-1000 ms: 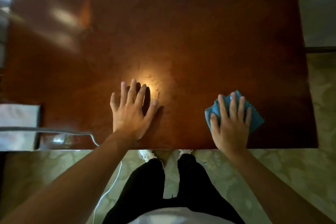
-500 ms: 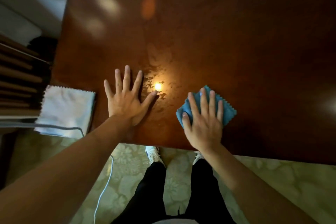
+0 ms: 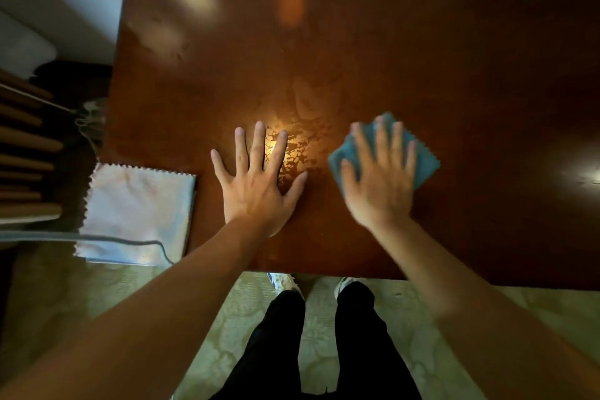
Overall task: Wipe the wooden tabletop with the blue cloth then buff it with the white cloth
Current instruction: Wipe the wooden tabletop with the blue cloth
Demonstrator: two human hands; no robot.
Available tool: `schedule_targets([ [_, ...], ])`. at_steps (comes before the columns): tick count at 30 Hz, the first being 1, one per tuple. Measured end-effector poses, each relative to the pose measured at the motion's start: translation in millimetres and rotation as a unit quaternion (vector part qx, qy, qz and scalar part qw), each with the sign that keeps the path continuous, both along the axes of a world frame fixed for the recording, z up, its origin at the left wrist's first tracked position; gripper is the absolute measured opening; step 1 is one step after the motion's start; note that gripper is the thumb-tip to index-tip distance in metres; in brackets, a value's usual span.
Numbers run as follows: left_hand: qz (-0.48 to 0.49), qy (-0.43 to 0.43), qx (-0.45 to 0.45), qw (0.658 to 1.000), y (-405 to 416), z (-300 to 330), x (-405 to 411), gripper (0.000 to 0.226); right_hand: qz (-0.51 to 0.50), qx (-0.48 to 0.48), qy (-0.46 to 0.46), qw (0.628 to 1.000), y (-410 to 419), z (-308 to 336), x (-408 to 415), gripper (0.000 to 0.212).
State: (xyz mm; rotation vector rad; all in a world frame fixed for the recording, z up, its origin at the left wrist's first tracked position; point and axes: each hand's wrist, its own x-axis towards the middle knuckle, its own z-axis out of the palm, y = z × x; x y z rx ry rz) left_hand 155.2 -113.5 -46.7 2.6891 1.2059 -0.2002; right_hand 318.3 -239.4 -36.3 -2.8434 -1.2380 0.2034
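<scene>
Near edge: L hand (image 3: 256, 185) flat w/ fingers spread, pressing on the wooden tabletop (image 3: 406, 42), holding nothing. R hand (image 3: 378, 178) just beside it, fingers straight, pressing the blue cloth (image 3: 425, 162) onto the wood; hand is blurred. White cloth (image 3: 136, 211) lies folded at the table's left corner, apart from both hands. Smeary patch (image 3: 302, 140) betw. the hands, more marks further back. Looks like step 1, wiping, w/ buffing not begun. Next prob needs strokes reaching the far half.
</scene>
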Motion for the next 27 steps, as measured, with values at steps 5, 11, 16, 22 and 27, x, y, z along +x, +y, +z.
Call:
schedule_targets([
  [5, -0.005, -0.01, 0.005, 1.0, -0.1, -2.7, -0.5, 0.077, 0.127, 0.007, 0.019, 0.992, 6.1, -4.9, -8.4, 0.06],
  [11, -0.006, -0.016, 0.001, 1.0, -0.4, -0.5, -0.1, 0.078, -0.058, -0.027, 0.018, 0.998, 3.0, 0.2, 78.2, 0.066],
  [16, -0.008, -0.02, 0.01, 1.0, -1.3, -3.9, -2.0, 0.078, -0.067, 0.01, 0.009, 0.998, 73.4, 1.4, 20.5, 0.065],
  [22, -0.014, -0.044, 0.017, 0.999, -1.2, -5.4, -1.6, 0.078, 0.08, 0.003, 0.025, 0.997, 91.9, 0.8, 11.3, 0.064],
  [27, -0.013, -0.049, 0.016, 0.999, -0.4, -6.2, -1.8, 0.078, -0.075, -0.029, 0.029, 0.996, 80.0, 2.3, 76.4, 0.063],
])
